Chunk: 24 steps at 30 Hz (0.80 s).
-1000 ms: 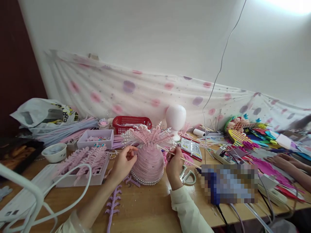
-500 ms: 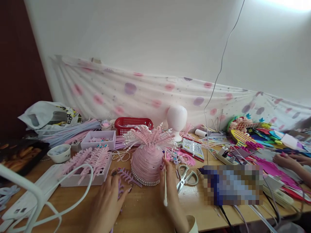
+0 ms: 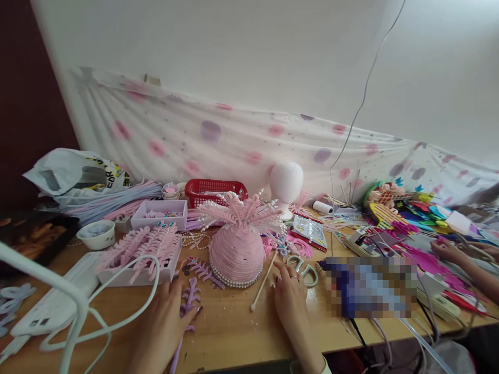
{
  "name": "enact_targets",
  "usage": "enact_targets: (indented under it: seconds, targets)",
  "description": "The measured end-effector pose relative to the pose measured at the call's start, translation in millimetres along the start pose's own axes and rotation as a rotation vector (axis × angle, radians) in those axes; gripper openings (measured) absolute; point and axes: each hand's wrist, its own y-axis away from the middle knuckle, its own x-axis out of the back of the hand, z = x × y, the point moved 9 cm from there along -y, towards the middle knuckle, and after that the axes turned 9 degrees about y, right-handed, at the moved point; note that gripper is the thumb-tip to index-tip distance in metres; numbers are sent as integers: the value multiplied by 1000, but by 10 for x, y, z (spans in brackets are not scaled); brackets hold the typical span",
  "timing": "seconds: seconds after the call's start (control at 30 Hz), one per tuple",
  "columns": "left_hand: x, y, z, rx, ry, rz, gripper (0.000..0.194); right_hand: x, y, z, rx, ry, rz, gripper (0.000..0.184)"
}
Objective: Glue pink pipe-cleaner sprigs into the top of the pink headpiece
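Observation:
A pink dome wound from fuzzy chenille stems stands on the table, with pearls round its base and a spray of pink fuzzy stems and pearls on top. My left hand lies low on the table, thumb spread from the fingers, touching or just beside a purple chenille branch. Another purple branch lies against the dome. My right hand rests on the table, fingers stretched forward, covering the blades of scissors. A thin stick with a white tip lies left of it, apart from the fingers.
A white box of pink branches, a lilac tray and a red basket stand left and behind. A white foam head is behind the dome. White cable loops at left. Another person's hand works at far right.
My right hand has let go of the white-tipped stick, now on the table, and moved right onto the scissors. My left hand came down from beside the dome to the purple branch.

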Motion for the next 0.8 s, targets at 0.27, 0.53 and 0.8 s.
enact_targets:
  seconds: [0.27,0.53,0.8]
  targets:
    - [571,-114,308,-236,111,277,23,158,18,-39,99,-212,146,28]
    - [1465,-396,-170,-148,-139,581,37,365,71,17,6,-332,171,27]
    - [1310,-537,-182,-54,18,423,38,458,96,100,-149,-466,240,40]
